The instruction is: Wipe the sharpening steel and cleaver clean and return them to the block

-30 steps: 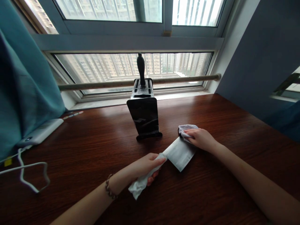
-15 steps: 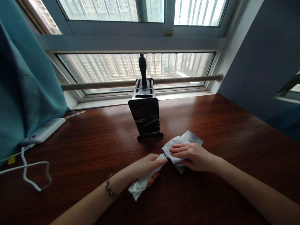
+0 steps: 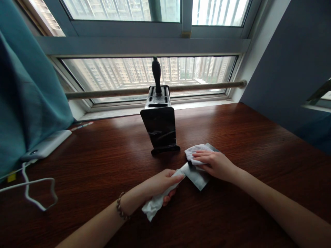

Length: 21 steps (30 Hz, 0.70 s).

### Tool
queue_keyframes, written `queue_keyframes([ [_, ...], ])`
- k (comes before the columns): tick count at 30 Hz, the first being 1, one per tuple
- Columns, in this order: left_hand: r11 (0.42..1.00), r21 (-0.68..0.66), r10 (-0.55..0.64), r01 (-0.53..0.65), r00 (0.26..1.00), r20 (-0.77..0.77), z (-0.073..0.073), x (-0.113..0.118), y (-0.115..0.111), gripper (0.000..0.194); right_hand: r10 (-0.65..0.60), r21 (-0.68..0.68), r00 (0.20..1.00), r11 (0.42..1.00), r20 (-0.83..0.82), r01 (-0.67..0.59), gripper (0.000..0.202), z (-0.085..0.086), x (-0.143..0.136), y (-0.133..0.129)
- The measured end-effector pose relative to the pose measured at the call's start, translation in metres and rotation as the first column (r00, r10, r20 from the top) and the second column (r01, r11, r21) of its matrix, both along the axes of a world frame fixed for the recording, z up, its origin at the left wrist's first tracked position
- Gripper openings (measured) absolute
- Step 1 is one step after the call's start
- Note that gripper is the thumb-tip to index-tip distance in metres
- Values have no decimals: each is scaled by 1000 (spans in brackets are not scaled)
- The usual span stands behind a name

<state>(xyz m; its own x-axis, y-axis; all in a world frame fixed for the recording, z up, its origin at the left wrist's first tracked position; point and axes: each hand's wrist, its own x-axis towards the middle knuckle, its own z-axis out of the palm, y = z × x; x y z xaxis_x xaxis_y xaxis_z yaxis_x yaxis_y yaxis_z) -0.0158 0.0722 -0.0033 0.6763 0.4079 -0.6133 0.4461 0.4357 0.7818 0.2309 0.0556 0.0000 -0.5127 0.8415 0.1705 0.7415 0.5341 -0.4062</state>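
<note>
My left hand [image 3: 165, 184] is closed around a crumpled white tissue [image 3: 155, 203], which covers the handle of a metal cleaver-like blade. That flat, shiny blade [image 3: 198, 176] lies at a slant just right of my left hand. On its upper part my right hand [image 3: 213, 163] presses a folded white cloth [image 3: 195, 151], fingers bent over it. Behind both hands stands a black knife block [image 3: 160, 127] with one dark-handled tool [image 3: 156, 74] upright in its slotted top.
A white power strip [image 3: 49, 144] with a looping white cable [image 3: 28, 186] lies on the brown table [image 3: 103, 148] at the left. The blue curtain [image 3: 38, 79] hangs over that side. Behind the table are a rail [image 3: 108, 93] and window.
My right hand has slid the white cloth up and to the right along the blade, uncovering its lower part. My left hand has stayed in place.
</note>
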Motion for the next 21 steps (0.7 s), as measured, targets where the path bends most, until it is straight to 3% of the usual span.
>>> queue_keyframes([
  [14,1000,-22,7,-6,999,38,-1,-1,0,42,-230,64,958,973,168,223,32,-3,14,9],
  [21,999,-30,18,-17,1000,14,-2,-1,0,44,-434,154,859,900,270,407,33,-7,34,22],
])
